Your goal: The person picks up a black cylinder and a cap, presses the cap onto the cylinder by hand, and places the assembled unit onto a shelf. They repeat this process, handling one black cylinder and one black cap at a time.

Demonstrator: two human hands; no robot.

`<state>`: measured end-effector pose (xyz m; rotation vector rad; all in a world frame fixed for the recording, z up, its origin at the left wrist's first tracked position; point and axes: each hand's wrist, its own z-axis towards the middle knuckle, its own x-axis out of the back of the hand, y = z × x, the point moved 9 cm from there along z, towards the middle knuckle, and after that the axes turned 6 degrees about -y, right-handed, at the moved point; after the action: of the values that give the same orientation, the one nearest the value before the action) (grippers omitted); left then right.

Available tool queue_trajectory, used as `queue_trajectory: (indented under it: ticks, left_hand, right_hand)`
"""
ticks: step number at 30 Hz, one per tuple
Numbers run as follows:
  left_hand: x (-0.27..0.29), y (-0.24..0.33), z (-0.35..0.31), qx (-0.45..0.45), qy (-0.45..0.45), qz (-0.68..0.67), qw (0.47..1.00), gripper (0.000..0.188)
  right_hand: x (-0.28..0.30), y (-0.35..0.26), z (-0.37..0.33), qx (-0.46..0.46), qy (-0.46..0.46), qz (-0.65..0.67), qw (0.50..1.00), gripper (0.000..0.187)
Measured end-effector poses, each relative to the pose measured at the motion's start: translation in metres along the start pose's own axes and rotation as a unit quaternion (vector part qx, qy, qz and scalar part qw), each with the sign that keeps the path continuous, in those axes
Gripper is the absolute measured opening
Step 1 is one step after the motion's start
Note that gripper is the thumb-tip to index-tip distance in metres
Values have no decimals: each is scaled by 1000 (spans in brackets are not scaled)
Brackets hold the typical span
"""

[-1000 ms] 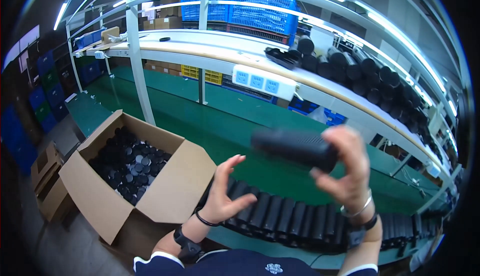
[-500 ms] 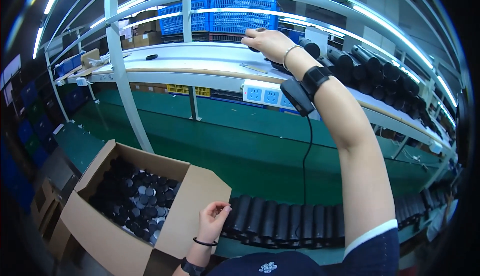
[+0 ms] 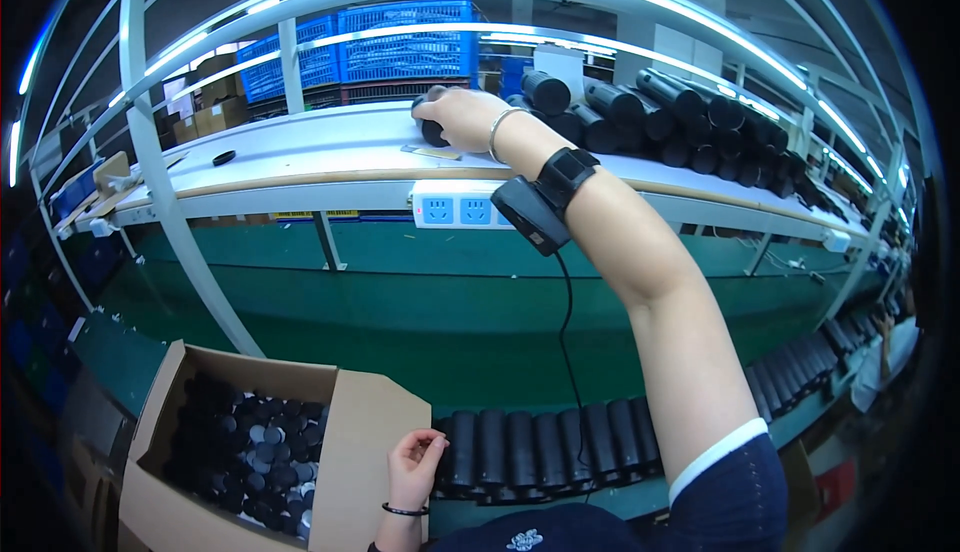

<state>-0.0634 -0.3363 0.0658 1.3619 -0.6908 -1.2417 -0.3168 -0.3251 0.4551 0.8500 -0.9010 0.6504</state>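
My right hand [image 3: 458, 118] reaches over the white shelf, its fingers wrapped round a black cylinder [image 3: 432, 134]. Low in the view, my left hand [image 3: 414, 470] is curled with the thumb against the fingers; whatever is in it, if anything, is hidden. It hovers between the flap of a cardboard box [image 3: 375, 442] and a row of black cylinders [image 3: 520, 447] standing side by side. Inside the box lie many small black and grey round discs [image 3: 270, 442]. More black cylinders [image 3: 680, 117] are piled on the shelf to the right of my right hand.
A white power strip [image 3: 455, 210] is fixed along the shelf [image 3: 330, 142] edge. A cable [image 3: 568, 342] hangs from the device on my right wrist. Blue crates [image 3: 405, 47] stand behind the shelf, and a black ring [image 3: 224, 158] lies on it. Another person's arm [image 3: 885, 342] shows at far right.
The view has swung to the right, so the scene sits further left. My right hand has come down a little with the black cylinder, now more visible. My left hand stays curled by the box.
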Motion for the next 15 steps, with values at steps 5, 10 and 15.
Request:
queue_trajectory:
  ticks: [5, 10, 15]
  left_hand:
    - [10, -5, 5, 7, 5, 8, 1000, 8]
    - [23, -12, 10, 14, 45, 14, 999, 9]
    - [-1, -12, 18, 34, 7, 16, 999, 6]
  right_hand:
    - [54, 55, -63, -187, 67, -68, 978, 41]
    - [54, 155, -139, -384, 114, -213, 891, 52]
    - [29, 173, -158, -391, 100, -192, 894, 50]
